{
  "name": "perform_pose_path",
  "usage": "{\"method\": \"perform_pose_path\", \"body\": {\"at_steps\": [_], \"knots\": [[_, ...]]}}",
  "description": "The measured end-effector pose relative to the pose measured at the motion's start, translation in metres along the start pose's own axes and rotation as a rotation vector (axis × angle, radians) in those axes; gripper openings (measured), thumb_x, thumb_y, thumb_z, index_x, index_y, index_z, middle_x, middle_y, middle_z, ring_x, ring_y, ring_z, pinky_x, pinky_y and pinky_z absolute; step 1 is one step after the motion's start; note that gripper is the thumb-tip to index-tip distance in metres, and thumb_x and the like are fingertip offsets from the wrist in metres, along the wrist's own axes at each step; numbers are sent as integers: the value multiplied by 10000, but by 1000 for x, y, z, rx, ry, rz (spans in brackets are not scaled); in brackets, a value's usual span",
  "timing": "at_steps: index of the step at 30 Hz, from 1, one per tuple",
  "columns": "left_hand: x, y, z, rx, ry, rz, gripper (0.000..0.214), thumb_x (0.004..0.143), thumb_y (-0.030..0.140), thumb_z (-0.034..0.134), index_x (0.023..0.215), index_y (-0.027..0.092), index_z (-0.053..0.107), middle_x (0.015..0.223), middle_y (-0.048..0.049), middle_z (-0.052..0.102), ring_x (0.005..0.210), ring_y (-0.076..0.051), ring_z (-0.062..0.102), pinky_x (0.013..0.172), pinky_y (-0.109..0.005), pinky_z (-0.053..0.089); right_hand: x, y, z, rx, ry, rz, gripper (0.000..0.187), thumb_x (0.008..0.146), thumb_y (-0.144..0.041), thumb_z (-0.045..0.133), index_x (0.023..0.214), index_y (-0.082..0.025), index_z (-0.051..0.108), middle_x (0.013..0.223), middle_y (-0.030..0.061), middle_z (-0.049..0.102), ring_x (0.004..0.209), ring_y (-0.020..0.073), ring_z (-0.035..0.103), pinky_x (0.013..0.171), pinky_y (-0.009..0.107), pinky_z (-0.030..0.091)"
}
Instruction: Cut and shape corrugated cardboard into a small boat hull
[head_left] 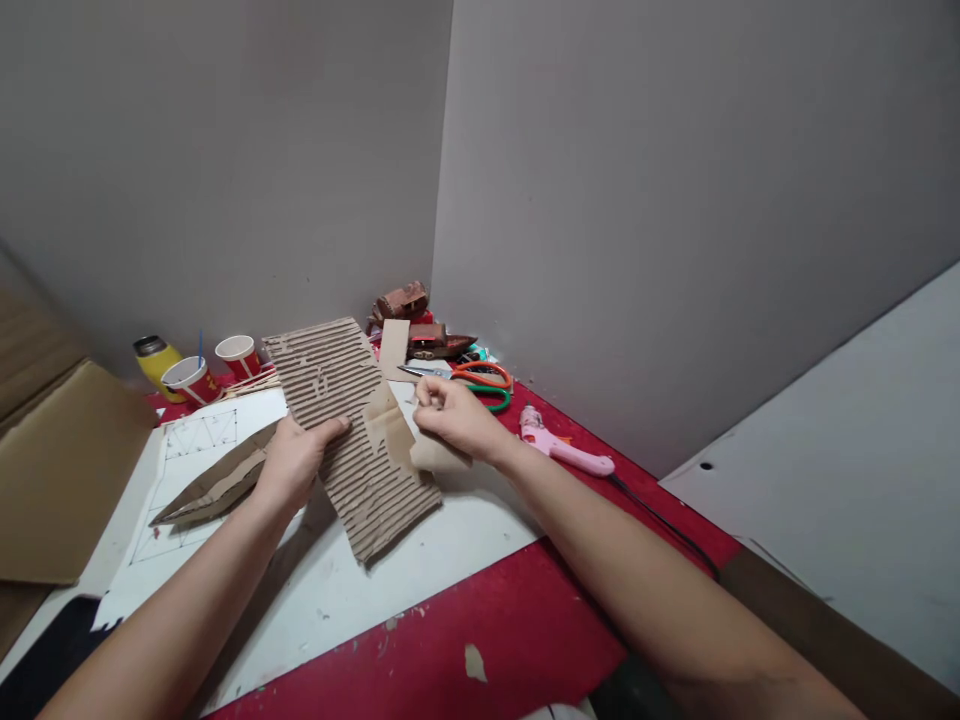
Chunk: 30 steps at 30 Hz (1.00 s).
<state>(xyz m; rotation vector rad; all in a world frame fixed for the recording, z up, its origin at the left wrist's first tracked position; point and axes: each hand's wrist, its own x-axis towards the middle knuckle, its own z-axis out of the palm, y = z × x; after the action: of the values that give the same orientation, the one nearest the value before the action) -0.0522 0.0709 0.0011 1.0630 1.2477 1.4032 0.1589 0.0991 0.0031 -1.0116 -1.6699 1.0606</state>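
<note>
My left hand (296,458) grips the left edge of a long strip of corrugated cardboard (341,400), thumb on top, holding it above the white sheet (420,570). The strip's ribbed side faces up and its smooth liner is partly torn away. My right hand (450,415) pinches the loose flap of brown liner paper (390,430) at the strip's right edge. A peeled piece of brown paper (217,485) lies under my left wrist.
The table is red (525,640). At the back stand a yellow bottle (154,360), two red paper cups (217,368), scissors with orange and green handles (480,380) and small brown models (409,315). A pink glue gun (562,450) lies right. A cardboard box (60,470) sits left.
</note>
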Motion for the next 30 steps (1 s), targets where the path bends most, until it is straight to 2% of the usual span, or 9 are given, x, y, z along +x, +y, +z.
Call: {"method": "perform_pose_path", "body": {"at_steps": [4, 6, 8, 10, 12, 16, 18, 26, 30], "knots": [[-1, 0, -1, 27, 37, 60, 298, 579, 275, 814, 831, 146, 722, 909, -63, 761, 823, -236, 694, 795, -360, 537, -3, -2, 7, -39, -86, 103, 249, 674, -184, 528, 922, -206, 540, 526, -106, 432, 458, 98, 381, 456, 197, 285], [-3, 2, 1, 2, 48, 60, 291, 580, 282, 820, 817, 146, 723, 872, -55, 762, 789, -227, 695, 769, -351, 541, -5, -1, 12, -112, -37, 153, 348, 732, -256, 598, 1071, -192, 548, 568, -86, 503, 490, 113, 456, 483, 210, 343], [-7, 4, 3, -13, 44, 57, 303, 589, 290, 822, 838, 146, 725, 880, -56, 763, 795, -225, 697, 766, -347, 542, -6, 2, 17, -193, 6, 181, 456, 743, -377, 682, 1131, -172, 558, 708, -18, 625, 604, 144, 565, 553, 240, 418], [-11, 6, 6, 4, 23, 62, 314, 607, 310, 815, 857, 141, 726, 916, -69, 761, 820, -231, 696, 771, -346, 539, -7, 7, 22, -250, -4, 155, 487, 736, -468, 716, 1094, -158, 608, 909, 68, 694, 778, 189, 634, 663, 284, 475], [-16, 7, 9, 34, -21, 66, 313, 633, 332, 799, 866, 135, 727, 930, -79, 758, 834, -235, 695, 768, -339, 535, -8, 11, 24, -294, -14, 90, 451, 750, -497, 710, 1041, -157, 656, 1014, 102, 705, 900, 217, 644, 765, 317, 488], [-23, 7, 13, 67, -168, 23, 260, 635, 257, 762, 864, 143, 716, 842, -53, 752, 776, -221, 688, 725, -321, 535, -9, 12, 21, -362, -23, 15, 376, 812, -466, 661, 1029, -163, 699, 1012, 103, 724, 929, 228, 652, 823, 332, 484], [-25, 6, 14, 115, -191, 41, 234, 644, 206, 720, 871, 151, 709, 827, -37, 746, 747, -207, 676, 712, -315, 531, -10, 10, 18, -386, -15, 27, 379, 809, -467, 658, 1025, -159, 701, 1020, 108, 723, 926, 234, 653, 820, 335, 485], [-51, 14, 27, 357, -154, 294, 128, 752, 194, 594, 834, 168, 690, 852, -37, 728, 789, -213, 650, 730, -316, 514, -13, -8, 21, -406, 2, 94, 254, 759, -344, 640, 960, -193, 676, 977, 68, 726, 880, 234, 649, 780, 332, 484], [-60, 12, 30, 483, -122, 449, 171, 756, 162, 587, 884, 187, 697, 904, -39, 724, 837, -221, 640, 785, -319, 497, -17, -21, 22, -379, -14, 74, 225, 734, -284, 606, 934, -194, 657, 971, 63, 723, 881, 239, 644, 761, 326, 482]]}}
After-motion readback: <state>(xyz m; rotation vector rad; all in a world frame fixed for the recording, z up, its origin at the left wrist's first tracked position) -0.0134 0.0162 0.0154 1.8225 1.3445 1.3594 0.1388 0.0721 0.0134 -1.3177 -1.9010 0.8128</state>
